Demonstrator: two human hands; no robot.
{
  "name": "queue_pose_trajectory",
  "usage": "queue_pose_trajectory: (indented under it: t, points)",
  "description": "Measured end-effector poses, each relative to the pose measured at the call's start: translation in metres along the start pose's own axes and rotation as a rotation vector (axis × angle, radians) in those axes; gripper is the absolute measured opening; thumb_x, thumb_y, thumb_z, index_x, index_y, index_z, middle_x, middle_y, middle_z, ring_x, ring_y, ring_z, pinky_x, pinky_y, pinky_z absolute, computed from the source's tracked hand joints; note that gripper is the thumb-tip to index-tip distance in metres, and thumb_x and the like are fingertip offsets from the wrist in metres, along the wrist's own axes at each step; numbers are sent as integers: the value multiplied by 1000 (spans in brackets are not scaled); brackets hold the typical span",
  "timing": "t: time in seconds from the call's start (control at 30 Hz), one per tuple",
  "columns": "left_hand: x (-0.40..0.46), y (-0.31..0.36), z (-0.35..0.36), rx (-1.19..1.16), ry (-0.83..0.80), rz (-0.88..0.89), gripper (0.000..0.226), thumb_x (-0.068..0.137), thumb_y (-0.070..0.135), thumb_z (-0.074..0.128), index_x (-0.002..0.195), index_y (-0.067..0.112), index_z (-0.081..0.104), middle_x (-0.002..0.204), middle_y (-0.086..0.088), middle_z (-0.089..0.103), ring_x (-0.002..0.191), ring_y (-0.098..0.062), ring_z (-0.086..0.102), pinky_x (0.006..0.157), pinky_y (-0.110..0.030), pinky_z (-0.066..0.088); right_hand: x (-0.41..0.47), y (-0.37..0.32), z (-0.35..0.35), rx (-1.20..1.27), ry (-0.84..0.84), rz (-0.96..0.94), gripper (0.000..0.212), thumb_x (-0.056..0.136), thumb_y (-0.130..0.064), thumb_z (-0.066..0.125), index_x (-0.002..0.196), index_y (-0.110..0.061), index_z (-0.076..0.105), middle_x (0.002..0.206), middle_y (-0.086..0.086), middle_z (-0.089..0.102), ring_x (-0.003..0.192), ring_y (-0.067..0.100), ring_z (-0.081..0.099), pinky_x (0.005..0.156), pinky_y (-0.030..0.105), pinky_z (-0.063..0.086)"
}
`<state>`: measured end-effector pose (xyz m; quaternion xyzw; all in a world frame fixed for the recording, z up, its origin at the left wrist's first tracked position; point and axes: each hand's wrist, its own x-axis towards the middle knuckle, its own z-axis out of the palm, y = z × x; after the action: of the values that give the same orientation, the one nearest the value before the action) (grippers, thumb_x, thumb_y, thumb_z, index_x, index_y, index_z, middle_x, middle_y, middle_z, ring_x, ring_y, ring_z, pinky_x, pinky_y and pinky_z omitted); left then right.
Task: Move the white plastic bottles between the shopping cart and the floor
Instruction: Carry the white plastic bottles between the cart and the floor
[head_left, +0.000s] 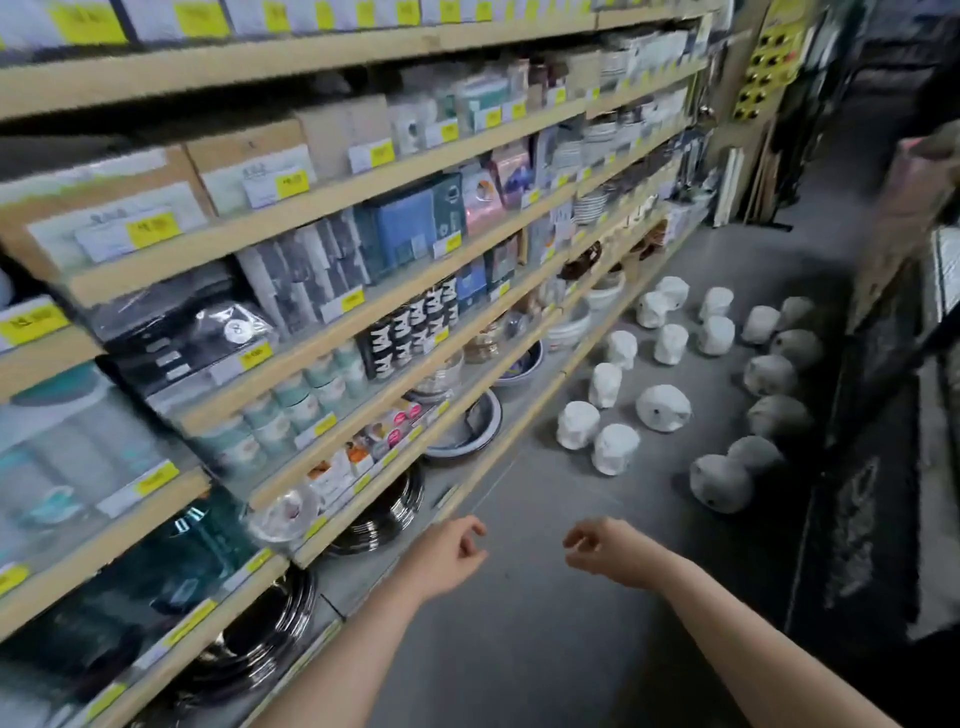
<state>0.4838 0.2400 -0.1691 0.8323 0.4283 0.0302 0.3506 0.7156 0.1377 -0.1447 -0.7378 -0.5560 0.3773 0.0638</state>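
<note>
Fingers (470, 530) of the left hand (449, 558) hang loosely curled at lower centre of the frame and hold nothing; the fingers (579, 543) of the right hand (608, 553), just to its right, are likewise slack and empty. Both forearms reach up from the bottom edge over the bare grey floor (519, 649).

Farther out, in the middle right of the frame, the bottles (662, 408) lie and stand on the floor in a loose cluster along the foot of the shelves (322, 332). Some stand upright, some lie on their sides; those nearest the right edge sit in shadow and look grey. Roughly twenty show, well apart from both hands.

A dark frame at the right edge may be the cart (883, 364), but blur and shadow make that unsure, and whether any bottles are in it cannot be told.

As a judgement: if the bottles are going down to the floor, that leg looks largely done; if they go back to the cart, nearly all of it is left, since neither hand holds one.
</note>
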Motion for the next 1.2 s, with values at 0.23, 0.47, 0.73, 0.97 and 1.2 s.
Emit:
queue_pose_trajectory:
  t: [0.23,0.47,0.73,0.97,1.2]
  points:
    - [143,41,9,10,-44,73,24,88,21,62,111,16,58,75,11,51,64,-2,49,66,-18,39,60,81,-80,69,49,105,29,90,-31,58,116,-20,60,100,-5,58,82,8,54,61,8,41]
    - [305,69,2,46,-128,126,21,87,24,61,108,22,58,77,12,52,71,-9,53,78,-29,48,148,137,-166,139,98,211,29,89,-32,59,117,-22,60,100,-8,58,84,7,56,75,17,44]
    - [447,112,-12,93,-123,163,24,86,26,61,110,23,60,79,16,51,75,-6,54,79,-28,48,227,194,-257,175,106,285,32,87,-35,61,118,-24,59,102,-6,61,99,13,59,86,23,46]
    - [551,129,7,62,-73,37,24,88,29,59,112,28,57,94,10,55,86,-10,58,84,-32,50,317,268,-341,99,23,211,32,86,-32,63,116,-21,60,104,-3,62,98,12,58,85,19,43]
    - [633,169,31,-22,35,-145,30,90,28,59,120,26,54,110,7,55,95,-8,55,88,-27,46,412,332,-430,18,-156,112,39,87,-33,62,123,-22,54,108,-5,54,100,14,56,97,26,43]
